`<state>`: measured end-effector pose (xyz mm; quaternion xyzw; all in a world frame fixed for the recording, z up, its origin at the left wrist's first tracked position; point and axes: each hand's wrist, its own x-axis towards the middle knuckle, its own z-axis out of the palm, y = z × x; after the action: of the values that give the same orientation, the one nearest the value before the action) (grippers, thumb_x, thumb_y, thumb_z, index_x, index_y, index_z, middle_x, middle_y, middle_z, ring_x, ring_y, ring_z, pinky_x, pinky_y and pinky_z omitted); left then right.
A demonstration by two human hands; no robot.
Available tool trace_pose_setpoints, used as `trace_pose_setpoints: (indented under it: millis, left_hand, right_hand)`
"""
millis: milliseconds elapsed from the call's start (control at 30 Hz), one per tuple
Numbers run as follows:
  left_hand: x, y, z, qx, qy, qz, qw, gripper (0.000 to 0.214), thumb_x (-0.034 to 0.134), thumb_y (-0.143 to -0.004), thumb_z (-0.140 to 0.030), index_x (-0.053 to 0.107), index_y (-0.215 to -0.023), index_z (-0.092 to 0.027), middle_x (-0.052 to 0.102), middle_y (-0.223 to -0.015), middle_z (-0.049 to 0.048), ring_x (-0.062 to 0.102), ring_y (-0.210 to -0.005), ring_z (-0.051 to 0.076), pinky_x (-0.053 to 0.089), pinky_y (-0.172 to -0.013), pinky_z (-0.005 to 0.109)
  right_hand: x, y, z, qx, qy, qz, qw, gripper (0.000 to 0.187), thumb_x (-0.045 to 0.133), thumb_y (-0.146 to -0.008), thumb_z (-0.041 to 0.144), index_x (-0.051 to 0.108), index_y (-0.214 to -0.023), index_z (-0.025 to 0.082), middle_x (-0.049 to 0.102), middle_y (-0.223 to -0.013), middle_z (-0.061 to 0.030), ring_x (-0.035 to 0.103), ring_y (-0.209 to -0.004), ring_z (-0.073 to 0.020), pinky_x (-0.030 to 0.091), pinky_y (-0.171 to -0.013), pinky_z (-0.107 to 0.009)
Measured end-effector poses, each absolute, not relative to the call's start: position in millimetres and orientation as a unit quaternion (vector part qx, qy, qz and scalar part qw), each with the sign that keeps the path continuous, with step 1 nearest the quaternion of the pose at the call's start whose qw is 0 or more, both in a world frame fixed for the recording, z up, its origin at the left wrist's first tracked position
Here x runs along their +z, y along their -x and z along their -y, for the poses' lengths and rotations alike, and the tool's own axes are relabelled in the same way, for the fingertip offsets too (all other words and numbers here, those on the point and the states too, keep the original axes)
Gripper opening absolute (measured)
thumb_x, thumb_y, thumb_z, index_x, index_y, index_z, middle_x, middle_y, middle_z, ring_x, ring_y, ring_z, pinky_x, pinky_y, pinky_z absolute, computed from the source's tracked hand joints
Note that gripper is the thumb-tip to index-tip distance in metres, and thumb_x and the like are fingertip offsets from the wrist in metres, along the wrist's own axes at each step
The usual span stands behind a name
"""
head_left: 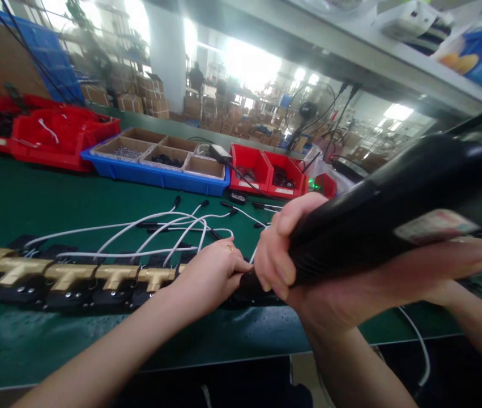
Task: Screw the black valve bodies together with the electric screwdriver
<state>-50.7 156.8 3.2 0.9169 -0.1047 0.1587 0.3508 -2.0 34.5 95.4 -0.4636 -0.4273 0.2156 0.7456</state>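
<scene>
My right hand (281, 249) is wrapped round the front end of a big black hand-held power tool (393, 215), which slants up to the right. Its tip points down at the right end of a row of black parts (66, 294) held under brass T-shaped pieces (113, 276) on the green table. My left hand (213, 272) rests closed at that same end, fingers pinched on a small black part beside the tool tip. White cables with black plugs (156, 226) fan out behind the row.
A blue tray of cardboard compartments (160, 177) and red bins (266, 170) stand at the table's back, with more red bins (54, 136) far left. Another forearm (478, 323) comes in from the right edge below the tool. A shelf (372, 51) hangs overhead.
</scene>
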Motion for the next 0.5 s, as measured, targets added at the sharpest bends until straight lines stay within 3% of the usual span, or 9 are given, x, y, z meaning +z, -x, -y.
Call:
trace_pose_setpoints:
  millis: [100,267,500]
  left_hand:
    - [11,62,-161,0.160,-0.921,0.108,0.339,0.025,0.056,-0.088,-0.008,0.072,-0.074,-0.021,0.069,-0.075,-0.0002,0.064,-0.079,0.017,0.049,-0.096,0.036]
    - [18,82,-170,0.136,-0.929,0.096,0.330,0.016,0.062,-0.091,-0.015,0.074,-0.081,-0.021,0.072,-0.092,0.0027,0.065,-0.089,0.019,0.048,-0.093,0.039]
    - [17,86,-170,0.120,-0.931,0.086,0.335,0.015,0.063,-0.091,-0.016,0.075,-0.084,-0.021,0.073,-0.099,0.0037,0.065,-0.095,0.019,0.051,-0.089,0.036]
  right_hand:
    - [105,6,-33,0.198,0.460,0.423,0.755,0.070,0.058,-0.072,0.086,0.063,-0.068,0.016,0.047,-0.043,0.0022,0.045,-0.033,-0.0128,0.036,-0.031,-0.025]
    - [98,12,-39,0.220,0.436,0.391,0.780,0.070,0.065,-0.061,0.088,0.060,-0.065,0.019,0.045,-0.038,0.0043,0.037,-0.026,-0.0120,0.031,-0.028,-0.025]
    - [96,12,-41,0.258,0.434,0.390,0.770,0.067,0.068,-0.061,0.086,0.057,-0.066,0.020,0.043,-0.037,0.0046,0.037,-0.027,-0.0126,0.031,-0.029,-0.026]
